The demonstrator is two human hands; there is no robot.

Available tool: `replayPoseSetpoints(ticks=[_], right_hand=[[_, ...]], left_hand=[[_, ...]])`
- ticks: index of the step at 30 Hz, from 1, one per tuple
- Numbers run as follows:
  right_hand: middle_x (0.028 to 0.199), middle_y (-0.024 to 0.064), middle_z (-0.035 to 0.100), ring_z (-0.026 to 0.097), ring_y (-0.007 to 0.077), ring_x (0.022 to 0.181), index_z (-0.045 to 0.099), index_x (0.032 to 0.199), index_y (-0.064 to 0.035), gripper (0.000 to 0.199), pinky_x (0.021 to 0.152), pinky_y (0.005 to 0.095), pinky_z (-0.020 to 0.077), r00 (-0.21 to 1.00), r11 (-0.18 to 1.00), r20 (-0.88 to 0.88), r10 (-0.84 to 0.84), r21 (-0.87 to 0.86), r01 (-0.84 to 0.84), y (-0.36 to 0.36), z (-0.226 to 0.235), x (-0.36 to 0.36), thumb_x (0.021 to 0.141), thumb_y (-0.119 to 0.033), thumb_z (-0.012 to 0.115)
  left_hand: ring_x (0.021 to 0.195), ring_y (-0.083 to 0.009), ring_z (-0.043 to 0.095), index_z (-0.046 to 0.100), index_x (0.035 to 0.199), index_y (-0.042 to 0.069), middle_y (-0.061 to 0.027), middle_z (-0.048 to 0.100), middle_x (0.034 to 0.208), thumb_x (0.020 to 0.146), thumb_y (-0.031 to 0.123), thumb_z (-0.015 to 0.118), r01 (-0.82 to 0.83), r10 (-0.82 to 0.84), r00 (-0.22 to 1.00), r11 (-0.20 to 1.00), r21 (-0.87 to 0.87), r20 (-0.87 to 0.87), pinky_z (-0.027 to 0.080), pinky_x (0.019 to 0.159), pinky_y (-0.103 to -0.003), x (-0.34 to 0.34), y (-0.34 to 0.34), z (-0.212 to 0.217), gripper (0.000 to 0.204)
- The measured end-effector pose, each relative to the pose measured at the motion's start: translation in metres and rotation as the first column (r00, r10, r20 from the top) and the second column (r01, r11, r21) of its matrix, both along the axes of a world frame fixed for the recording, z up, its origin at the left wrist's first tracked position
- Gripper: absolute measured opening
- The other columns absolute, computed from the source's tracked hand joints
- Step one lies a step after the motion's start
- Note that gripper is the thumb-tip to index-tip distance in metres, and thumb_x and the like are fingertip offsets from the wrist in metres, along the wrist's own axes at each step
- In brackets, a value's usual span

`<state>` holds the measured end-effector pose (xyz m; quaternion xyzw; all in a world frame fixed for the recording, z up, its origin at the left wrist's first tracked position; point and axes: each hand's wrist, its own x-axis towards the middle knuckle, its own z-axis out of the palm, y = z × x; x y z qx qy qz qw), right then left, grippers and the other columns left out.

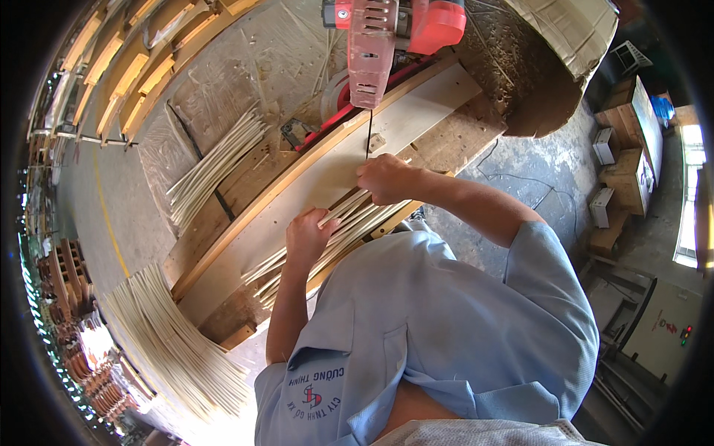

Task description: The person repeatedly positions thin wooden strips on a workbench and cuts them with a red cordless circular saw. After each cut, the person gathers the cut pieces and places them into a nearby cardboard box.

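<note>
At the near edge of the workbench (476,123), your left hand (309,234) is curled around one or more of the pale sticks (349,234), with an end poking out past the thumb side. Your right hand (387,181) is bent in on itself at the far end of the same bunch; its fingertips are hidden, so I cannot tell whether they close on anything. The bunch lies slantwise in front of you, between and below both hands, its ends uneven.

Just beyond your right knuckles, a thin dark line (369,134) drops from the saw guard (370,59); blade or slot, I cannot tell which. That nearness is the chief worry: if the saw (439,26) were running or brought down, a small forward slip could carry your knuckles into the cutting line. Whether it turns now does not show.

The sticks are slim and probably whippy, so a loose left grip could let some roll or splay, leaving lengths unequal. They lie apart from the wooden rail (245,212) behind the pale board (290,189); cut without that backing, they could chatter or kick. Farther left, another bundle (216,167) lies beyond the rail, out of your way.
</note>
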<state>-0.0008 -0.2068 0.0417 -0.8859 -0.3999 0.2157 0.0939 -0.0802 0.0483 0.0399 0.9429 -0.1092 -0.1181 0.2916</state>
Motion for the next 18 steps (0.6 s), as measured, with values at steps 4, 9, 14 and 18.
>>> replayPoseSetpoints(ticks=[4,9,14,18], right_hand=[[0.105,0.0149,0.071,0.07,0.0348,0.106,0.074,0.1,-0.0044,0.023,0.092,0.0484,0.0567,0.988,0.995,-0.125,-0.096,-0.025,0.094,-0.003,0.005,0.003,0.079,-0.013,0.068],[0.103,0.0217,0.074,0.072,0.0391,0.102,0.075,0.106,-0.0006,0.03,0.091,0.0487,0.0561,0.958,0.997,-0.282,-0.058,0.03,0.069,-0.007,0.018,0.01,0.082,-0.016,0.069],[0.105,0.0226,0.074,0.072,0.0394,0.104,0.075,0.108,0.0015,0.035,0.091,0.0475,0.0566,0.923,1.0,-0.385,-0.024,-0.016,0.02,-0.003,0.02,0.015,0.08,-0.02,0.073],[0.105,0.0212,0.075,0.072,0.0385,0.105,0.075,0.108,0.0004,0.036,0.091,0.0469,0.0571,0.927,1.0,-0.374,-0.004,0.021,0.013,-0.006,0.017,0.014,0.079,-0.021,0.077]], left_hand=[[0.086,-0.0379,0.07,0.077,0.095,0.002,-0.0152,0.071,0.096,0.088,0.03,0.083,0.037,-0.037,0.999,0.999,0.008,0.023,0.055,0.075,-0.046,0.003,0.003,-0.002,0.029],[0.085,-0.0384,0.068,0.076,0.091,0.001,-0.0148,0.067,0.092,0.09,0.03,0.082,0.052,-0.053,0.998,0.997,-0.053,-0.014,0.053,0.074,-0.048,0.002,0.003,-0.001,0.03],[0.084,-0.0381,0.067,0.075,0.089,0.001,-0.015,0.065,0.09,0.091,0.03,0.082,0.056,-0.057,0.998,0.994,-0.093,-0.016,0.053,0.074,-0.048,0.002,0.004,-0.004,0.03],[0.085,-0.0383,0.067,0.075,0.088,0.001,-0.0151,0.065,0.09,0.091,0.03,0.081,0.064,-0.067,0.997,0.995,-0.078,-0.034,0.052,0.074,-0.048,0.003,0.005,-0.005,0.03]])
